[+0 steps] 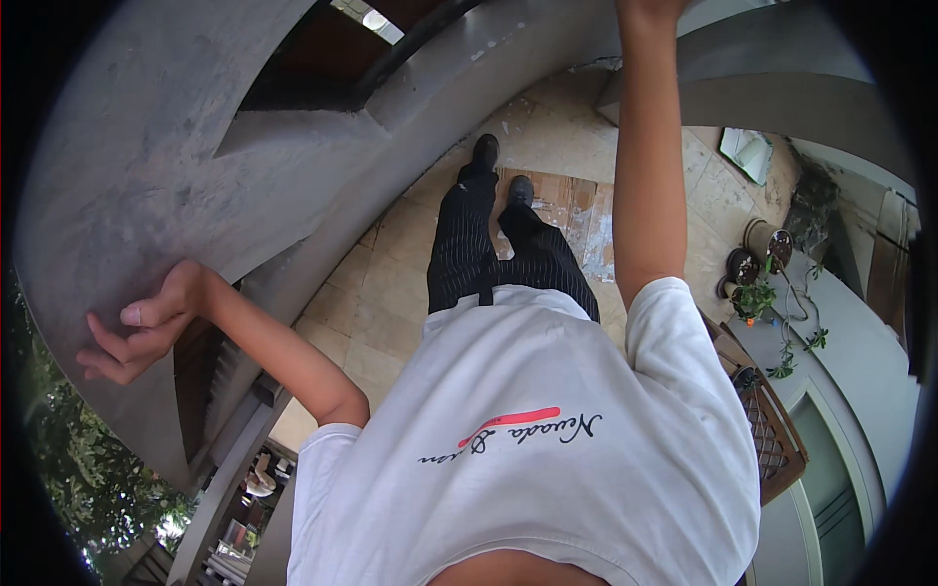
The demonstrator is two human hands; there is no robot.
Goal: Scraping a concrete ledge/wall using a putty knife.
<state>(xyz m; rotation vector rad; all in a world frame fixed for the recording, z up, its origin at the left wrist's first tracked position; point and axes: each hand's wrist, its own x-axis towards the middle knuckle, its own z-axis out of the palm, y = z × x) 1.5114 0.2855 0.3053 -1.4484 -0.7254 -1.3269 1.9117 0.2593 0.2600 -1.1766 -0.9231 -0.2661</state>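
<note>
My left hand (147, 327) is raised at the left, in front of the grey wall (107, 195). Its fingers are loosely bent and apart, and nothing shows in them. Whether it touches the wall, I cannot tell. My right arm (649, 166) stretches straight up to the top edge of the view. Only the wrist and the base of my right hand (650, 8) are visible there. The fingers, and anything they might hold, are cut off.
Flattened cardboard (572, 200) lies on the tiled floor (362, 322) by my shoes. A white tray with a roller (747, 154) is at the right. Potted plants (752, 293) and a wooden lattice piece (772, 420) stand nearby. A dark-framed opening (322, 59) cuts the wall.
</note>
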